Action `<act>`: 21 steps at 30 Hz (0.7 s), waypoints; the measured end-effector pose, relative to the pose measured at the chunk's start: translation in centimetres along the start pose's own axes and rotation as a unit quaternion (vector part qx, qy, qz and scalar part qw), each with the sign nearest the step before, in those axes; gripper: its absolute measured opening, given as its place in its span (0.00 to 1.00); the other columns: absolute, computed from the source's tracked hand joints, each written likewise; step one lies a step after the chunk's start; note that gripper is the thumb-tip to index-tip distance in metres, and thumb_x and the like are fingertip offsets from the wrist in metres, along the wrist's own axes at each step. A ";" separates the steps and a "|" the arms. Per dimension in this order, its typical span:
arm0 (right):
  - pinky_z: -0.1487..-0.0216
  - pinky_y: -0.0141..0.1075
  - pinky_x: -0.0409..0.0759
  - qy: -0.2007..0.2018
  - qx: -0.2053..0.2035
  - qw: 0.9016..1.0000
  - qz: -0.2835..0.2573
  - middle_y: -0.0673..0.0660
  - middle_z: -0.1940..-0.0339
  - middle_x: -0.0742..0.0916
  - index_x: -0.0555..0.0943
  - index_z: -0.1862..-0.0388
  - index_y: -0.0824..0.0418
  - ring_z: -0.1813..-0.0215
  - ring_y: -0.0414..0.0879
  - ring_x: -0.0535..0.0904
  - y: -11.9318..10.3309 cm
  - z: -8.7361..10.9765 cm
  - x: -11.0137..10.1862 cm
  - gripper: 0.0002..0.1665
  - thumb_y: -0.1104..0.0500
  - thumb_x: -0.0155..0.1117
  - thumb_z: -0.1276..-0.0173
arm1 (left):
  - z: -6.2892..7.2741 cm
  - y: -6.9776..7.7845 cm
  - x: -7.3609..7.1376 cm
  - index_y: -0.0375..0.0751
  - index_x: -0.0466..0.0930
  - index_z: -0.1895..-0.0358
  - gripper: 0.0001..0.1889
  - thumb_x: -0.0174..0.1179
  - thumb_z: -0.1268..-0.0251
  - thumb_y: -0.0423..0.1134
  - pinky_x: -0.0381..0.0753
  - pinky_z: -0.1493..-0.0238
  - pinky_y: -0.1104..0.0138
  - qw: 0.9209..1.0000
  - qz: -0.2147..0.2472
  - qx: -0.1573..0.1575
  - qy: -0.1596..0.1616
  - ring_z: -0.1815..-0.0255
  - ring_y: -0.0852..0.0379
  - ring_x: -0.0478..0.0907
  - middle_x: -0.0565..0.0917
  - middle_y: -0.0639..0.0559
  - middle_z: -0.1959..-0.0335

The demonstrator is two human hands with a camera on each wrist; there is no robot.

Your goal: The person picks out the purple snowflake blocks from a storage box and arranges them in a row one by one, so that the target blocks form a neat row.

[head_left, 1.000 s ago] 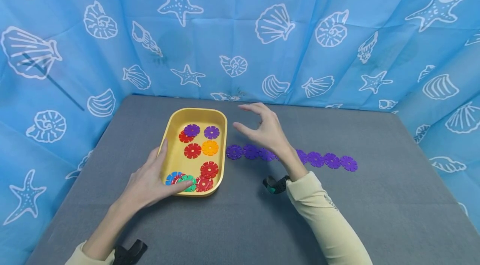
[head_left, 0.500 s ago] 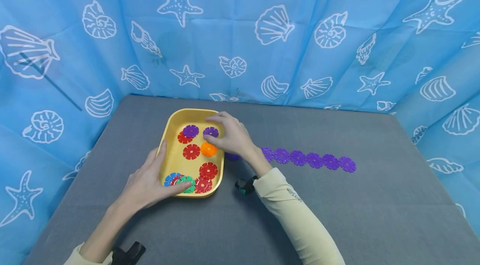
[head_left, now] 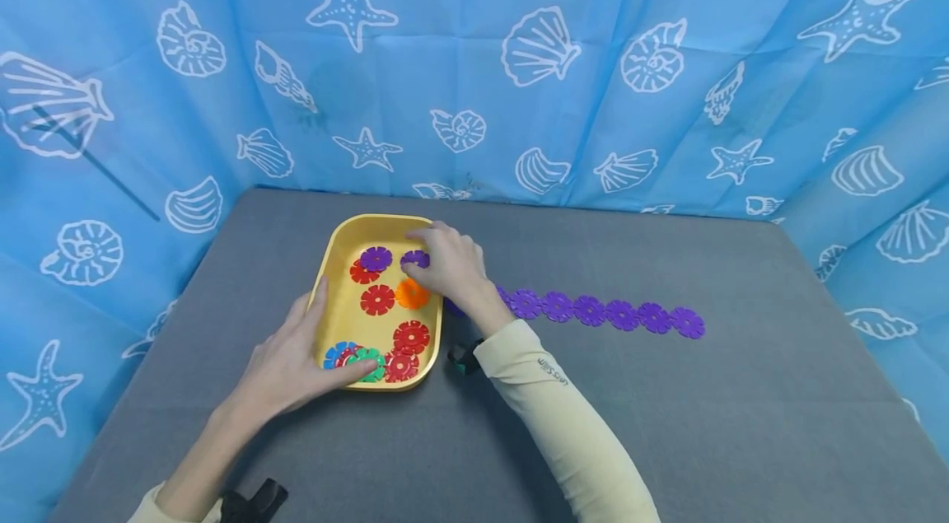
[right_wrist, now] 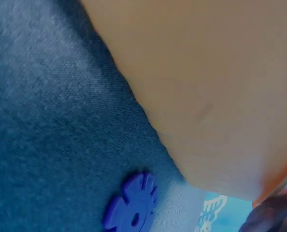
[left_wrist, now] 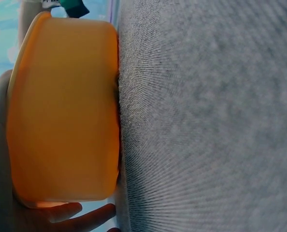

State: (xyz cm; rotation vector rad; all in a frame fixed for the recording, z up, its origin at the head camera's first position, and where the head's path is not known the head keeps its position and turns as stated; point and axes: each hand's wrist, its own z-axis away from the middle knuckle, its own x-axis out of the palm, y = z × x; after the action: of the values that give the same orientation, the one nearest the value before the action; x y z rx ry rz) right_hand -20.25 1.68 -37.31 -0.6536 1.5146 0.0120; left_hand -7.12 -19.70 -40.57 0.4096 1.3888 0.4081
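Observation:
My left hand (head_left: 285, 358) grips the yellow plastic tray (head_left: 323, 292) at its near left corner, thumb over the front rim and fingers along the left side. In the left wrist view, the tray's outer wall (left_wrist: 66, 111) stands against the grey cloth. My right hand (head_left: 452, 263) reaches over the tray's right rim. Its thumb and fingers are bent apart around a purple flower-shaped disc (head_left: 414, 259) on the tray floor; I see no firm pinch. Another purple disc (head_left: 376, 259) overlaps a red one (head_left: 363, 272). An orange disc (head_left: 410, 294) lies just below my right thumb.
A row of linked purple discs (head_left: 589, 310) stretches right from the tray, its left end partly hidden by my right wrist. More red, blue and green discs lie at the tray's near end. A blue shell-print curtain (head_left: 460, 78) hangs behind the grey table (head_left: 704, 424).
My right hand has moved left from above the table into the tray, over the purple disc, and lowered a little. My left hand and the tray stay nearly in place.

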 end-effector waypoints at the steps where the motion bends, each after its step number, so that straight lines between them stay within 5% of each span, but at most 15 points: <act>1: 0.69 0.37 0.77 -0.008 -0.001 1.000 0.005 0.55 0.39 0.85 0.81 0.33 0.48 0.67 0.48 0.78 0.1 -0.1 0.0 0.30 0.46 0.72 0.34 | 0.0 0.0 0.0 0.50 0.32 0.15 0.69 0.63 0.51 0.79 0.85 0.50 0.46 1.000 -0.002 0.000 0.000 0.40 0.40 0.73 0.55 0.37 0.21; 10: 0.42 0.49 0.83 -0.115 0.016 0.993 0.005 0.53 0.35 0.85 0.77 0.28 0.46 0.43 0.52 0.82 0.7 -0.6 0.6 0.35 0.48 0.71 0.34 | 0.0 0.0 0.0 0.50 0.32 0.15 0.69 0.63 0.52 0.79 0.86 0.53 0.50 1.000 -0.001 0.005 0.004 0.42 0.42 0.74 0.56 0.38 0.22; 21: 0.51 0.42 0.82 -0.119 0.031 0.991 0.052 0.52 0.47 0.85 0.83 0.36 0.49 0.55 0.49 0.79 0.1 -0.8 1.1 0.29 0.52 0.74 0.38 | -0.1 0.0 -0.1 0.51 0.30 0.15 0.70 0.63 0.51 0.80 0.84 0.49 0.45 1.000 -0.002 -0.004 -0.009 0.38 0.38 0.72 0.54 0.36 0.21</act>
State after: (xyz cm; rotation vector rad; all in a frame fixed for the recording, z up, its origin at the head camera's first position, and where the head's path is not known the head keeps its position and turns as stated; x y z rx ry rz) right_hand -20.95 0.99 -38.25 -0.5050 1.3108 0.1179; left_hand -7.22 -19.80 -40.50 0.4029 1.3708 0.4059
